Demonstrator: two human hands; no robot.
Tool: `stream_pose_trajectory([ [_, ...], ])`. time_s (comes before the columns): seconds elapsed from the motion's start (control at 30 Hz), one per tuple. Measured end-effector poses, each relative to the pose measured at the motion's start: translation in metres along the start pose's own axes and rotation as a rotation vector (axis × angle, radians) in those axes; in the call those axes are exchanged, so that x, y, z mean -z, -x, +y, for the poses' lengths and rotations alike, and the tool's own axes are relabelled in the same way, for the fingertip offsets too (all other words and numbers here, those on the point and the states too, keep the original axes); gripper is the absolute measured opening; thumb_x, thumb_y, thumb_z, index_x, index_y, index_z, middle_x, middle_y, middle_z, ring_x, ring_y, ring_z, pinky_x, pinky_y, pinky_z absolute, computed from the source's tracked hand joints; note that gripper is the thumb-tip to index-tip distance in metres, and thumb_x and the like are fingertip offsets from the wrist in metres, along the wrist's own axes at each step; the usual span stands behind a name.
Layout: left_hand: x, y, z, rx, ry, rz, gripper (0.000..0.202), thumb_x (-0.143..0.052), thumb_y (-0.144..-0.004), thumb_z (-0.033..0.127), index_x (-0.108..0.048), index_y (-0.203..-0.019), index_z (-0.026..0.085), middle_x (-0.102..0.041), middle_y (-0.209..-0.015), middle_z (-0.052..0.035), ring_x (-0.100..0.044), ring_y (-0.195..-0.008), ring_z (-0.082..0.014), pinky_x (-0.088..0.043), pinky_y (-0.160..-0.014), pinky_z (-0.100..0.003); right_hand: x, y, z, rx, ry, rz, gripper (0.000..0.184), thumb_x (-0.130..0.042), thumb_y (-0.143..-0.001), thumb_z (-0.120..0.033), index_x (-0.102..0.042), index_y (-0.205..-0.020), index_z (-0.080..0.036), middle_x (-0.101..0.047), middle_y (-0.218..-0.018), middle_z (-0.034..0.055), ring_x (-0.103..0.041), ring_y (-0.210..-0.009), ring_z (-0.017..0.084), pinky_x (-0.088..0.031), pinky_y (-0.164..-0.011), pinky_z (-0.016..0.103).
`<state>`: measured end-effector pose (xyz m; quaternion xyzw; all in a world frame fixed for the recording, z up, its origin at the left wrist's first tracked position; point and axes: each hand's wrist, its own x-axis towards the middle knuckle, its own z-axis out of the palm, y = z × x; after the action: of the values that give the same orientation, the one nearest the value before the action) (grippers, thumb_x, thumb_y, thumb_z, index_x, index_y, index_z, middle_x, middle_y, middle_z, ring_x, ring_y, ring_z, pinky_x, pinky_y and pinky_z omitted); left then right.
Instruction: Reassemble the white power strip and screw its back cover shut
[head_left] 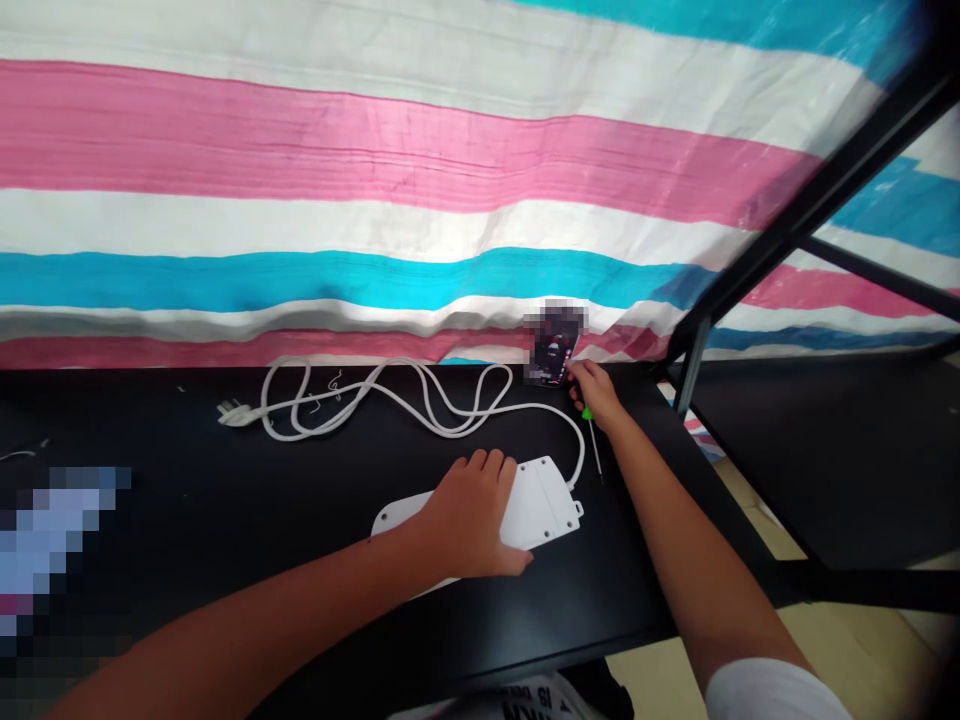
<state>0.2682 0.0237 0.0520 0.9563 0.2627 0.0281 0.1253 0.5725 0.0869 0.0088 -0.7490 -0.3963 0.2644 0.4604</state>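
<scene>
A white power strip (536,505) lies on the black table, its screwed back cover facing up. My left hand (480,510) is wrapped across its middle, fingers over the far edge and thumb at the near edge. My right hand (595,392) is closed around a screwdriver (592,435); its green collar and thin shaft show, pointing down toward the table, while the rest of the handle is hidden. The fingertips are at the lower right edge of a phone (553,350) with a lit screen, leaning against the striped sheet; whether they touch it I cannot tell.
The strip's white cord (450,400) loops along the table's back, ending in a plug (238,412) at left. A striped plastic sheet (337,150) hangs behind. Black metal frame bars (810,220) rise at right. A blurred-out bluish object (52,550) lies at far left.
</scene>
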Motion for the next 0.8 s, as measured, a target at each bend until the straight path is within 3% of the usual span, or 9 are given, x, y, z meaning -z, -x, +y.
stream_pose_trajectory([
  [0.13,0.000,0.000,0.000,0.009,-0.002,0.001,0.082,-0.082,-0.061,0.062,-0.060,-0.121,0.010,-0.061,-0.117,-0.0138,-0.057,-0.104,-0.0345,-0.050,-0.088,-0.051,0.003,0.001,0.005,0.045,0.074,-0.040,0.035,-0.078,-0.068,-0.044,-0.059,-0.088,-0.023,-0.055,-0.068,-0.0032,-0.047,-0.048,0.011,-0.037,-0.039,0.022],
  [0.33,-0.003,0.000,-0.001,0.011,-0.013,0.002,0.085,-0.081,-0.061,0.063,-0.059,-0.124,0.010,-0.061,-0.117,-0.0141,-0.057,-0.104,-0.0344,-0.050,-0.089,-0.051,0.007,0.000,0.008,0.145,0.137,-0.066,0.035,-0.082,-0.057,-0.027,-0.065,-0.086,-0.020,-0.066,-0.085,0.0015,-0.057,-0.070,0.015,-0.044,-0.052,0.022],
  [0.5,-0.003,0.000,-0.001,0.002,-0.027,0.003,0.083,-0.081,-0.062,0.063,-0.058,-0.122,0.010,-0.061,-0.117,-0.0140,-0.057,-0.104,-0.0349,-0.050,-0.088,-0.052,0.006,0.002,0.009,0.093,0.088,-0.038,0.043,-0.080,-0.063,-0.026,-0.066,-0.104,-0.020,-0.071,-0.102,0.0053,-0.056,-0.060,0.011,-0.042,-0.046,0.021],
  [0.67,-0.001,0.000,-0.001,0.000,-0.050,-0.016,0.082,-0.081,-0.064,0.063,-0.058,-0.122,0.010,-0.061,-0.117,-0.0147,-0.057,-0.105,-0.0356,-0.051,-0.088,-0.052,0.011,0.004,0.006,-0.051,-0.071,-0.047,0.035,-0.072,-0.076,-0.025,-0.061,-0.109,-0.020,-0.067,-0.068,-0.0008,-0.050,-0.039,0.011,-0.034,-0.033,0.021],
  [0.8,0.001,0.000,0.000,0.000,-0.068,-0.033,0.083,-0.082,-0.065,0.064,-0.057,-0.123,0.010,-0.061,-0.119,-0.0152,-0.058,-0.106,-0.0358,-0.051,-0.090,-0.052,0.025,0.005,0.005,-0.119,-0.214,-0.055,0.017,-0.068,-0.082,-0.020,-0.059,-0.097,-0.018,-0.067,-0.068,-0.0002,-0.056,-0.039,0.011,-0.033,-0.030,0.021],
])
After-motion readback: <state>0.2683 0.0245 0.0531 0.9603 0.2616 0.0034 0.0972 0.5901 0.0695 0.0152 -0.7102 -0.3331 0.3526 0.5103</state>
